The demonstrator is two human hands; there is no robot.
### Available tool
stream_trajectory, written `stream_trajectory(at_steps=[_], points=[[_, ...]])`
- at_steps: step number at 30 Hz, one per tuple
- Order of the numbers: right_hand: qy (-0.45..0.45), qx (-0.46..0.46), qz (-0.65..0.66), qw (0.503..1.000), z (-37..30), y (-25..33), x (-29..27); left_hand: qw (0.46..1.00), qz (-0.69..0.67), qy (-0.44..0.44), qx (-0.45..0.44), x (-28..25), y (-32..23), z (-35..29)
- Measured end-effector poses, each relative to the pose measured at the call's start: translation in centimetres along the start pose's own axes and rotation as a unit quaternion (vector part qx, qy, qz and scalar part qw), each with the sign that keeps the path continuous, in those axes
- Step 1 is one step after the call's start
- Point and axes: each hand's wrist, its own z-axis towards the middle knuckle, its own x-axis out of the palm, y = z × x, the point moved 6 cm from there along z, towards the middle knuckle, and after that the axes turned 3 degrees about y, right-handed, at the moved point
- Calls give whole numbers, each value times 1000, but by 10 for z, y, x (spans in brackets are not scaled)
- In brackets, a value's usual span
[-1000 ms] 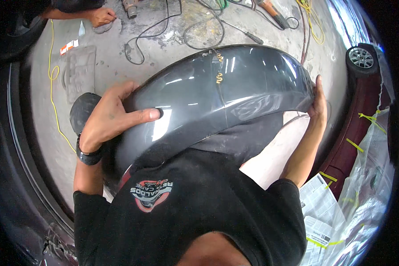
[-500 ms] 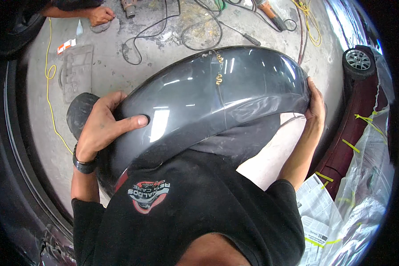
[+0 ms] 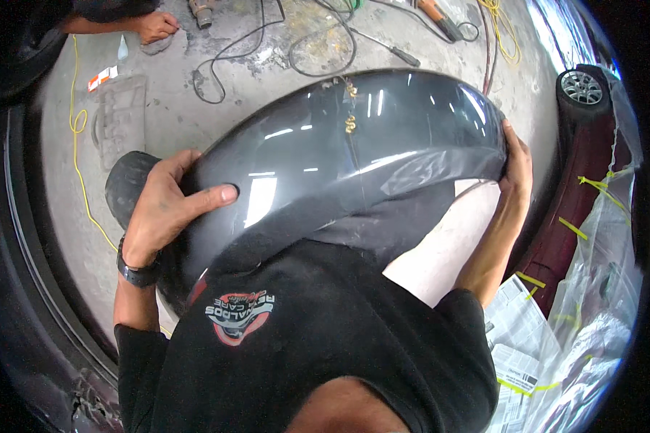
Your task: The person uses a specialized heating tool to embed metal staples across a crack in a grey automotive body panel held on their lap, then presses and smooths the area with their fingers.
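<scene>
A glossy dark grey curved body panel [image 3: 296, 155] lies across my lap, arching away from me. Down its middle runs a crack line, with wavy gold-coloured metal staples [image 3: 351, 124] set along its far part. My left hand [image 3: 162, 213] is closed round the panel's left side, thumb flat on the top face and the other fingers partly hidden behind the edge. At the far right end my right hand [image 3: 517, 162] grips the panel's rim, its fingertips curled over the edge. Light reflections and a scuffed, whitish patch [image 3: 426, 169] show on the right half.
Beyond the panel, a black cable [image 3: 217, 79], an orange-handled tool [image 3: 440, 20] and a screwdriver-like tool [image 3: 404, 56] lie on the concrete floor. Another person's hand [image 3: 157, 27] is at the upper left. A dark red car part [image 3: 556, 252] with plastic sheeting [image 3: 592, 289] stands right.
The view has shifted slightly, so the floor items sit a little higher and further left. Both hands keep the same hold on the panel, whose right end has turned slightly.
</scene>
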Motion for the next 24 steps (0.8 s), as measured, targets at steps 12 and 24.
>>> stream_trajectory(at_steps=[12,24], points=[[45,10,66,997,7,-11,-3,1000,-6,-14,16,1,-5,-4],[14,-23,36,999,-6,0,9,998,57,-18,-29,-1,-3,-4]])
